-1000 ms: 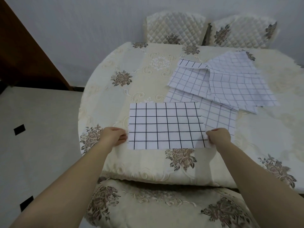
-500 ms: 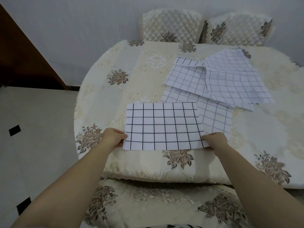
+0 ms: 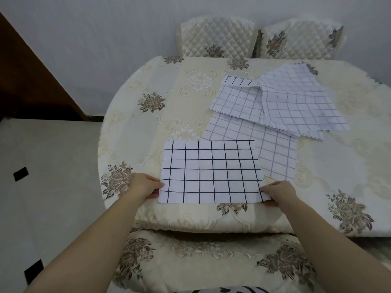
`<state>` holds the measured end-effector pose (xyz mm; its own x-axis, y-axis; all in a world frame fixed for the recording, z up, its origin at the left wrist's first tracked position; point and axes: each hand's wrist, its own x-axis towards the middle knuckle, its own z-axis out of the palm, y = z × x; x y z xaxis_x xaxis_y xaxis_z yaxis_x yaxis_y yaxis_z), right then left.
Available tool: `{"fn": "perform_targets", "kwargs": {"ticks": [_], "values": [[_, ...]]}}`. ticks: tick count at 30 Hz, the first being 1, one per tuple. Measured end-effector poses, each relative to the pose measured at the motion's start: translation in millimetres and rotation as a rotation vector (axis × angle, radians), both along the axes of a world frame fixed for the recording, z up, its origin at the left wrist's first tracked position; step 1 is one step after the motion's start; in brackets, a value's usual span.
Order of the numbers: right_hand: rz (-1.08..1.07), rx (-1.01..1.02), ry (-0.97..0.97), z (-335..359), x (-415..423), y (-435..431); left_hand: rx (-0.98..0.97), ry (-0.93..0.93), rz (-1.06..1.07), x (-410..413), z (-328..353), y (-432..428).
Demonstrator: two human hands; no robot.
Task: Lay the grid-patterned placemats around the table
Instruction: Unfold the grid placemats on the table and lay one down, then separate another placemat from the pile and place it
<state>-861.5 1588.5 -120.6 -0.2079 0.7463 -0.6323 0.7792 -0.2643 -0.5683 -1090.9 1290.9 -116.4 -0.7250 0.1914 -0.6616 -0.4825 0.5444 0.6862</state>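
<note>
A white placemat with a bold black grid [image 3: 211,171] lies at the near edge of the round table [image 3: 148,127], dark side up. My left hand [image 3: 143,186] pinches its near left corner and my right hand [image 3: 279,192] pinches its near right corner. Beyond it, a loose pile of several more placemats [image 3: 281,106] lies overlapped with the pale, faint-grid side up; one far corner is folded over and shows the dark grid. The held mat's far right corner overlaps the lowest mat of the pile.
The table wears a cream floral cloth. A cushioned chair seat [image 3: 211,263] sits directly below me at the near edge. Two quilted chair backs [image 3: 215,37] stand at the far side against the wall. Tiled floor [image 3: 46,176] lies to the left.
Both hands have drawn the dark-grid placemat a little nearer to the table's front edge. The pile behind has not moved.
</note>
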Motion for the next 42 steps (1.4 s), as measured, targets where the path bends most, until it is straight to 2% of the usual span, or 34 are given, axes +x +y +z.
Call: {"fn": "perform_targets", "kwargs": {"ticks": [10,15,18,24,28,35,42], "values": [[0.023,0.043,-0.024,0,13,-1,0.015,0.009,0.028,4,3,-3],[-0.052,0.164,0.016,16,19,1,0.057,0.104,0.246,-4,3,-10],[-0.111,0.225,0.146,26,12,-6,0.144,0.208,0.307,9,17,2],[-0.231,0.143,0.462,46,-13,-43,0.324,0.151,0.144,67,45,56],[-0.317,0.176,0.546,56,10,-43,0.382,0.118,0.002,95,59,86],[-0.636,0.384,0.564,87,121,-23,0.496,0.068,-0.287,162,82,153],[-1.015,0.618,0.552,117,271,-46,0.647,-0.020,-0.725,297,111,221]]}}
